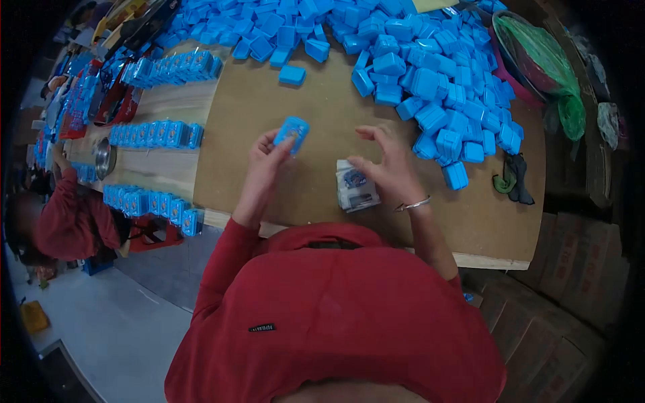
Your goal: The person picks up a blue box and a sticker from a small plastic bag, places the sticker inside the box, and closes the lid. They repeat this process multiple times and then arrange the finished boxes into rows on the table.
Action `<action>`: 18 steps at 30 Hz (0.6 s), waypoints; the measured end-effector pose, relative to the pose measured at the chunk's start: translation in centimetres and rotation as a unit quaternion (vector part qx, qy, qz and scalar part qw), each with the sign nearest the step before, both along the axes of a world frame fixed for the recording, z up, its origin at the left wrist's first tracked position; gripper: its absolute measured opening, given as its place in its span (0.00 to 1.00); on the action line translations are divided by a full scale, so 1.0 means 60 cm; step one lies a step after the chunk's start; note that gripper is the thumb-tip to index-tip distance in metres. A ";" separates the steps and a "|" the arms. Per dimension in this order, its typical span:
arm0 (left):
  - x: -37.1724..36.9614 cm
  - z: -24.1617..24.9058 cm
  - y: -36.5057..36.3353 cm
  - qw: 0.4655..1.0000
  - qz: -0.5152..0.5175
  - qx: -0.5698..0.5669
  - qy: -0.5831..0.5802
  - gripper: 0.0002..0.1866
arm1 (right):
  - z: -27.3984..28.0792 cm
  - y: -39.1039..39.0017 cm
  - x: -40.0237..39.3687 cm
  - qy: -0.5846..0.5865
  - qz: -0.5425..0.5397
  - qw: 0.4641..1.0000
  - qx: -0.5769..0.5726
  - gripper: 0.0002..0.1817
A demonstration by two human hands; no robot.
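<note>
My left hand [265, 161] grips a small blue plastic box [296, 125] with a printed picture on its face, the thumb lying across it. To the right, my right hand [395, 166] has its fingers spread and curved, with nothing visible between them. Its thumb overlaps the upper edge of a stack of printed paper pieces [356, 195] on the brown board. A single blue box [292, 74] lies on the board beyond my left hand.
A large heap of blue box parts [430, 84] covers the far and right side. Rows of printed blue boxes [158, 133] stand at left, near a metal bowl [105, 158] and a seated person [74, 218]. Dark cloth [516, 178] lies at right; cartons [571, 262] sit below.
</note>
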State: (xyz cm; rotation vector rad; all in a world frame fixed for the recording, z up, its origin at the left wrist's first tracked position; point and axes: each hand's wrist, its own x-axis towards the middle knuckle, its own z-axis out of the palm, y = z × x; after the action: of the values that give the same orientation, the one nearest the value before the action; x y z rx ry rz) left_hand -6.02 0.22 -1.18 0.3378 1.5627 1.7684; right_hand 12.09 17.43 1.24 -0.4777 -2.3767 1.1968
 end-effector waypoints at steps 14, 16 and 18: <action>0.042 0.038 -0.013 0.858 -0.010 -0.112 0.500 0.22 | -0.091 -0.014 0.060 -0.138 -0.052 0.989 0.000 0.07; 0.063 0.030 0.010 0.832 -0.096 -0.085 0.540 0.23 | -0.087 -0.009 0.064 -0.115 -0.055 0.991 -0.043 0.06; 0.100 0.007 0.043 0.857 -0.121 -0.040 0.499 0.17 | -0.082 -0.010 0.074 -0.083 -0.070 0.990 -0.093 0.05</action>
State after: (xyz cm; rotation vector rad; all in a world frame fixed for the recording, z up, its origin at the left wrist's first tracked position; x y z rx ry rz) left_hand -0.01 2.81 -0.77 1.5218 2.1201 1.3479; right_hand 16.54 16.80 -3.69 -0.8198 -2.3318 1.3671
